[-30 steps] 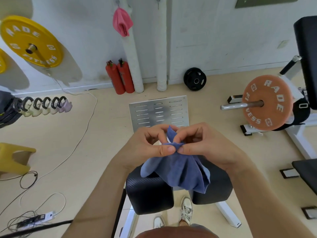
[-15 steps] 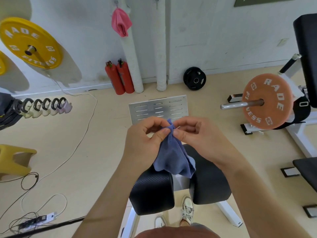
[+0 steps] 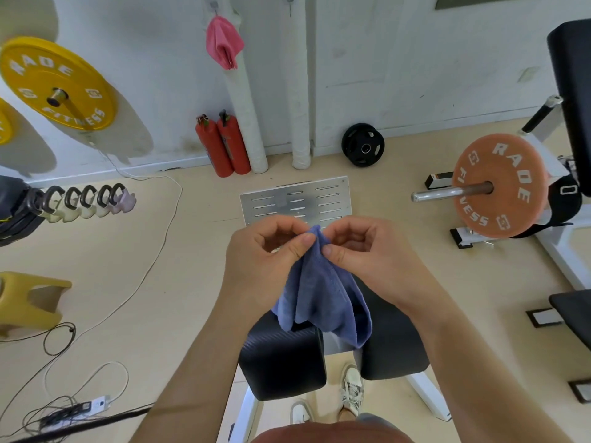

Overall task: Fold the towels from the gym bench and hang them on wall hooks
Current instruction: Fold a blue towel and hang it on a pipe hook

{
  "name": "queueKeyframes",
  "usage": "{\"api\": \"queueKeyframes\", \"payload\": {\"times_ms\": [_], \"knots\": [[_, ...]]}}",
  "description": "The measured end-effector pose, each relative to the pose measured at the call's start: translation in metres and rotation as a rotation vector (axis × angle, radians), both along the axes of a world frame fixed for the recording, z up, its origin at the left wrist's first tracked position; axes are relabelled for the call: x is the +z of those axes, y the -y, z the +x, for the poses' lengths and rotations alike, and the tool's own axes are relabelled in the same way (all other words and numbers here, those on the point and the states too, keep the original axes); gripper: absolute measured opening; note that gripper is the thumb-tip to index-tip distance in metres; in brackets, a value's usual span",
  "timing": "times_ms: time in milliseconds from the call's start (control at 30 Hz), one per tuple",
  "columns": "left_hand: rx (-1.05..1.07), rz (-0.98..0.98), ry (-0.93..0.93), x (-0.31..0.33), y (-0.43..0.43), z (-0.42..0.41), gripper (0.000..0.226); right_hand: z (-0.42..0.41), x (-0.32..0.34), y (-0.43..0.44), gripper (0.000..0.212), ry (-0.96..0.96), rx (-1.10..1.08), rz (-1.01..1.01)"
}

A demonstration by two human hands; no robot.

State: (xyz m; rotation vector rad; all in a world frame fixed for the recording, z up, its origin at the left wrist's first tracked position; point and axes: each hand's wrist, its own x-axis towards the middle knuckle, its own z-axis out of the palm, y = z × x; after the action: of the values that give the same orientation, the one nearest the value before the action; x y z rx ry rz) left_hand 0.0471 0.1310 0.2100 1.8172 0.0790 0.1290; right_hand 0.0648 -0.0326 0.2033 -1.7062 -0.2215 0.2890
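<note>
1. Above the black surface (image 3: 281, 362), the left hand (image 3: 265, 251) and the right hand (image 3: 367, 254) both pinch the top edge of the blue towel (image 3: 319, 295), which hangs down.
2. Match the corners evenly and hold both pinches firm before folding.

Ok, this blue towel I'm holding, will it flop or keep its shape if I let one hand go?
Probably floppy: the towel hangs in loose folds below where the left hand and right hand pinch its top. Likely light, since that pinch alone carries it. It looks fuzzy, so probably won't slip.
</note>
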Motion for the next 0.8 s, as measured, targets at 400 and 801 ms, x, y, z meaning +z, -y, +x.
{"api": "queueKeyframes", "payload": {"times_ms": [400,801], "knots": [[-0.102,0.212,-0.041,0.008,-0.003,0.008,0.036,0.006,0.000,-0.005,0.019,-0.010,0.000,0.009],[0.225,0.362,0.057,-0.036,-0.052,0.034,0.033,0.016,-0.118,0.063,0.017,-0.353,-0.120,-1.031]]}}
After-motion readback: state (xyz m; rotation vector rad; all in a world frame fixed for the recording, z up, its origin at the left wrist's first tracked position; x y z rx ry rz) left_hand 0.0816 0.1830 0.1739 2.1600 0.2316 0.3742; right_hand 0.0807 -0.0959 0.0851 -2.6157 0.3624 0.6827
